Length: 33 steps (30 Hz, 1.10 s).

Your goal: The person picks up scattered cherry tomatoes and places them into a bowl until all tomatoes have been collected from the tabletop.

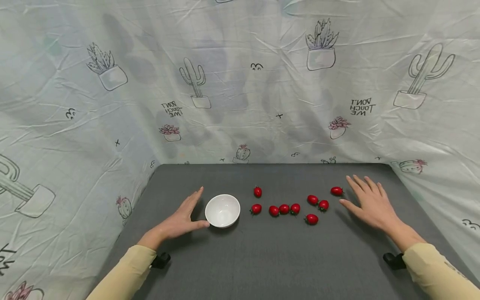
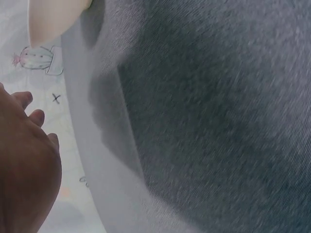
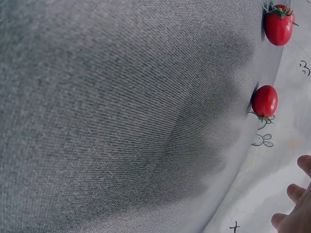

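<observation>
A small white bowl (image 1: pixel 223 211) stands upright on the grey table, and its inside shows nothing in it. My left hand (image 1: pixel 182 217) is just left of the bowl, thumb spread toward its near rim and the other fingers reaching forward. In the left wrist view, part of the bowl (image 2: pixel 53 22) shows at the top left corner. Over the table's right side is my right hand (image 1: pixel 372 205), fingers spread and holding nothing. The cherry tomato (image 1: pixel 336 191) closest to it lies just left of its fingertips; this tomato (image 3: pixel 265 101) also shows in the right wrist view.
Several more red cherry tomatoes (image 1: pixel 284 209) with green stems lie scattered between the bowl and the right hand. A pale curtain (image 1: pixel 232 83) printed with cacti hangs behind and beside the grey table (image 1: pixel 240 262). Each wrist carries a black strap mount (image 1: pixel 394 261).
</observation>
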Available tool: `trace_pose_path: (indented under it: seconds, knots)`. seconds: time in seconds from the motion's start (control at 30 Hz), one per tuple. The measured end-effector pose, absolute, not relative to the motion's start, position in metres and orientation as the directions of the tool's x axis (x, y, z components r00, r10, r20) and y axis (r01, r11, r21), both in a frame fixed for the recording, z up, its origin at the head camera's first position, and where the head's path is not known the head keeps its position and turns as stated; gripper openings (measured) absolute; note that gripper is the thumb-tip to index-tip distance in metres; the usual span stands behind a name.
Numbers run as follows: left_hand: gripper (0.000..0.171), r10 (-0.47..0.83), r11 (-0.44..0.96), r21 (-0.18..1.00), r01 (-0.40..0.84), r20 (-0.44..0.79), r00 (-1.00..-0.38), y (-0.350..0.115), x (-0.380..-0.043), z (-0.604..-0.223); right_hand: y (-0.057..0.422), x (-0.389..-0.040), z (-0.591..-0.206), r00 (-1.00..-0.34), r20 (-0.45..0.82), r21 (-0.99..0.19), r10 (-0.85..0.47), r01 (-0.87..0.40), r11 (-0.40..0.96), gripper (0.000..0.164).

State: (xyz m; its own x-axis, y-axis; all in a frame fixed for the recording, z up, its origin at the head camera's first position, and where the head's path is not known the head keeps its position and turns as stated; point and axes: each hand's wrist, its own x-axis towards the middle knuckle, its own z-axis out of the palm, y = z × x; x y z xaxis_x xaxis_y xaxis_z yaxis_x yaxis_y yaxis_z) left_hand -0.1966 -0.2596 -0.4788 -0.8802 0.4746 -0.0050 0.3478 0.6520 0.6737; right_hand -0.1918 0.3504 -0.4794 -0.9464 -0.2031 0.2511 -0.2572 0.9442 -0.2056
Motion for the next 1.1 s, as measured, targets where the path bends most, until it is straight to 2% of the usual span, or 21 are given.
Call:
trace_pose_path:
  seconds: [0.23,0.57,0.8,1.1]
  knots:
    - [0.121,0.49,0.601,0.732,0.32,-0.021,-0.871,-0.25,-0.196,-0.489,0.351,-0.197,-0.48,-0.947,0.243,-0.222,-0.21,-0.265,0.938,0.086]
    - [0.124,0.472,0.528,0.816,0.235,-0.052,-0.88,-0.241,-0.201,-0.502,0.351,-0.208,-0.481,-0.953,0.211,-0.296,-0.215,-0.272,0.916,0.082]
    - [0.121,0.48,0.486,0.85,0.202,-0.066,-0.875,-0.243,-0.203,-0.504,0.349,-0.212,-0.48,-0.96,0.178,-0.307,-0.217,-0.263,0.915,0.082]
    - [0.112,0.484,0.479,0.853,0.207,-0.06,-0.873,-0.244,-0.205,-0.511,0.355,-0.221,-0.479,-0.975,0.082,-0.398,-0.205,-0.22,0.891,0.084]
